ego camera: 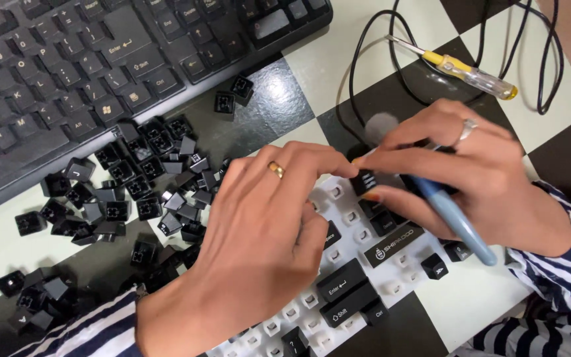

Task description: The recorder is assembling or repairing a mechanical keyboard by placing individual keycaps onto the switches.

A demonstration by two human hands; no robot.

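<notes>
Over the stripped keyboard (365,277), both hands (266,244) (484,178) grip one black keycap (365,181), loose keycaps (127,192) crowding left.

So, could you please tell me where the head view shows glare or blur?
Head view: glare shines on the dark floor tile beside the black keyboard; the right hand and its blue pen look slightly motion-softened; the loose keycaps stay sharp, with soft shadows.
</notes>
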